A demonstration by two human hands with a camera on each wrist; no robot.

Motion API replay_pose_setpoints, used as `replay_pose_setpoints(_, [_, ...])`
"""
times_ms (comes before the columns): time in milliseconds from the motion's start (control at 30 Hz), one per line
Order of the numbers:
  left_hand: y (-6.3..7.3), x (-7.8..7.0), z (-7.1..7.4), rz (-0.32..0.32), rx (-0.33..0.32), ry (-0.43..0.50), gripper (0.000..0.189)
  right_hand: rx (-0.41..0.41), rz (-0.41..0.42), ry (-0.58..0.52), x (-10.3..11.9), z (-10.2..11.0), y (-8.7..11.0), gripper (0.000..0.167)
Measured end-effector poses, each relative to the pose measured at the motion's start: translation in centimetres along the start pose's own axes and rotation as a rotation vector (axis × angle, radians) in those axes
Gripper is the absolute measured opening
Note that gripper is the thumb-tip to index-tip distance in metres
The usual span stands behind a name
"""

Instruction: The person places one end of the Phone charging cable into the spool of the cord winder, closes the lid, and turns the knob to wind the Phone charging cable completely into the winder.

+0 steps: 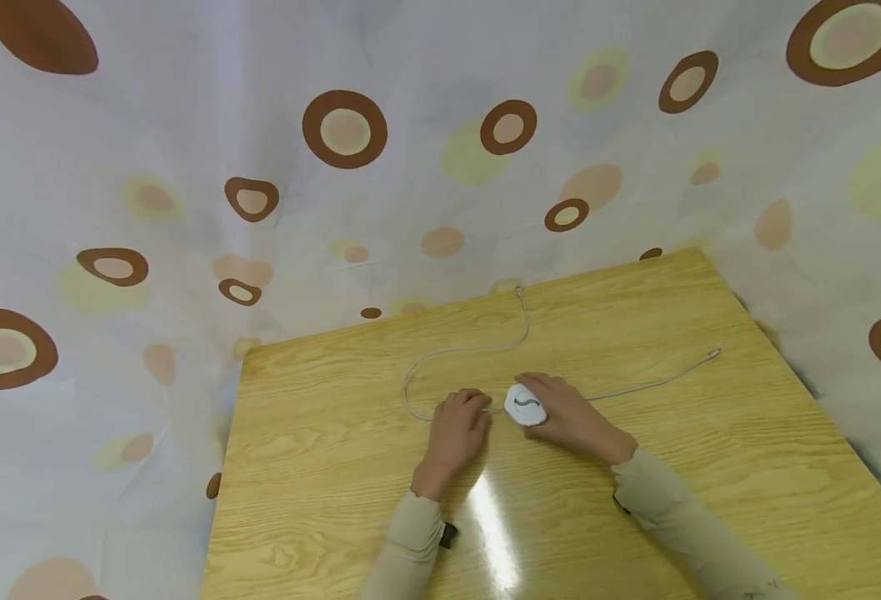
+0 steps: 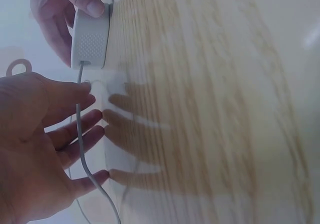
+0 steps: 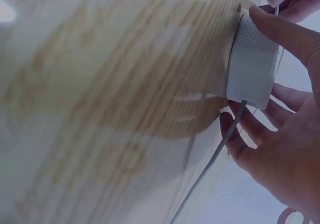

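Observation:
A white, eight-sided cable reel [image 1: 524,405] with a dark curved mark on top lies on the wooden table, a thin cable leaving it on each side. My right hand [image 1: 571,419] grips the reel, thumb on its near side and fingers around the far side. Just left of it, my left hand [image 1: 458,425] pinches the cable [image 2: 80,129] between thumb and index finger, close to the reel. The other left fingers are spread, fingertips down at the tabletop. In the right wrist view, the reel's textured side [image 3: 252,59] shows against the right palm.
The left cable length loops back across the wooden table [image 1: 320,500] to a plug [image 1: 518,292] near the far edge. The right length ends in another plug [image 1: 713,354]. Dotted sheeting [image 1: 410,192] rises behind the table and along both sides.

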State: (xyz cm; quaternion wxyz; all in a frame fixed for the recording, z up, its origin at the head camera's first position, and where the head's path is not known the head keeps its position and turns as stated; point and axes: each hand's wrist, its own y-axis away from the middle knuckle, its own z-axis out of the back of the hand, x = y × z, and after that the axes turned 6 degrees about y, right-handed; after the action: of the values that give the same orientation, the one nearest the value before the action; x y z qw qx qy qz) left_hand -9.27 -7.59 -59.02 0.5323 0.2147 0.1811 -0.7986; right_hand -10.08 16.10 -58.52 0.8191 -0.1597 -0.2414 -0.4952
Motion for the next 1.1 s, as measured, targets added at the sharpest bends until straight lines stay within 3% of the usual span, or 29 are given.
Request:
replay_pose_setpoints(200, [0.1,0.9,0.5,-0.029,0.044,0.012,0.027,0.057,0.021,0.036,-0.4,0.2,-0.7,0.081])
replay_pose_setpoints(400, [0.1,2.1,1.0,-0.057,0.04,0.02,0.025,0.076,0.031,0.062,-1.1,0.2,-1.2,0.076])
replay_pose_setpoints(667, [0.4,3.0,1.0,-0.051,0.055,0.022,0.029,0.036,0.055,-0.001,-1.8,0.6,-1.6,0.075])
replay_pose_setpoints(900, [0.6,2.7,1.1,-0.089,0.015,0.024,0.031,0.02,0.034,-0.028,-1.4,3.5,-2.3,0.073])
replay_pose_setpoints(1100, [0.4,2.8,0.8,-0.044,0.042,0.045,0.031,0.021,0.017,-0.035,0.0,6.6,-3.1,0.071])
